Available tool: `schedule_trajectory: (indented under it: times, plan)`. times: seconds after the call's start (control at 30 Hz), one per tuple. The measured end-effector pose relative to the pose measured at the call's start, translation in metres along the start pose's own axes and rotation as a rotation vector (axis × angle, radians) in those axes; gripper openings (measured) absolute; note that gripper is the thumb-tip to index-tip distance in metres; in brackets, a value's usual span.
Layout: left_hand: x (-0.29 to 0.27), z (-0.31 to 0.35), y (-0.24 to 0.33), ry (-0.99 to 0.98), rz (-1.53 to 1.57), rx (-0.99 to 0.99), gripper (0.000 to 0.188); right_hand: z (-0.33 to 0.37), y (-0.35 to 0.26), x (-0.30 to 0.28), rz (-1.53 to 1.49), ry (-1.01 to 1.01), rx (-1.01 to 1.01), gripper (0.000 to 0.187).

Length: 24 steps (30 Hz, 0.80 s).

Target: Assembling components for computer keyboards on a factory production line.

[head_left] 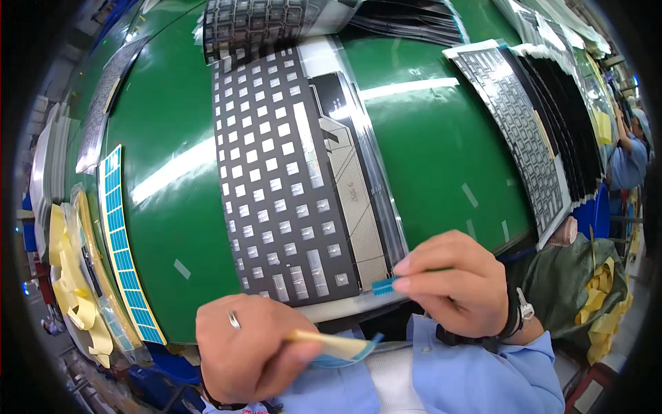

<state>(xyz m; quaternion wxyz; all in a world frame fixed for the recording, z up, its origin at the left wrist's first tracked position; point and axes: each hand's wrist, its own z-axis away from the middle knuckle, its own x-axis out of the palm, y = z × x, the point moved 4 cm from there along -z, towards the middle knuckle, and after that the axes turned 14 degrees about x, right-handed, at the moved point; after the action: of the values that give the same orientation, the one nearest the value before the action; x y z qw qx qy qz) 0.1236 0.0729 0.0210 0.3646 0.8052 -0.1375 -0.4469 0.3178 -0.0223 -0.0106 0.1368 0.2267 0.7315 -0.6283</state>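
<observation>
A black keyboard sheet [303, 228] with rows of square cut-outs lies lengthwise on the green table in front of me. Along its right side runs a beige panel [355, 207] in a clear, glossy surround. My right hand [458, 283] pinches a small teal piece of tape [383, 286] between thumb and fingertips, at the near right corner of the sheet. Closed on a curled yellow backing strip [338, 347] with a blue edge, my left hand [252, 345] is at the sheet's near left corner. Its fingers are partly blurred.
A yellow sheet of blue labels [118, 238] lies to the left, beside discarded yellow paper [79, 303]. Stacked keyboard sheets [510, 117] stand at the right. More keyboard sheets [265, 24] cover the far end. A co-worker [629, 152] is at the far right.
</observation>
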Motion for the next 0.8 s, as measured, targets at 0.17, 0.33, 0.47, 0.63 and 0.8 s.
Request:
schedule_trajectory:
  times: [0.17, 0.33, 0.47, 0.63, 0.8]
  plan:
    - [0.018, 0.002, 0.004, -0.125, 0.012, 0.295, 0.023, 0.002, 0.009, 0.011, 0.016, 0.019, 0.007, 0.025]
    - [0.022, 0.008, 0.004, -0.176, -0.105, 0.236, 0.023, 0.004, 0.008, 0.014, 0.066, 0.040, -0.038, 0.026]
    - [0.023, 0.011, 0.002, -0.180, -0.111, 0.226, 0.024, 0.006, 0.007, 0.014, 0.085, 0.042, -0.045, 0.026]
    - [0.023, 0.012, 0.002, -0.184, -0.110, 0.213, 0.024, 0.006, 0.007, 0.015, 0.098, 0.036, -0.050, 0.027]
    - [0.023, 0.015, 0.002, -0.188, -0.132, 0.263, 0.028, 0.006, 0.005, 0.013, 0.098, 0.034, -0.053, 0.027]
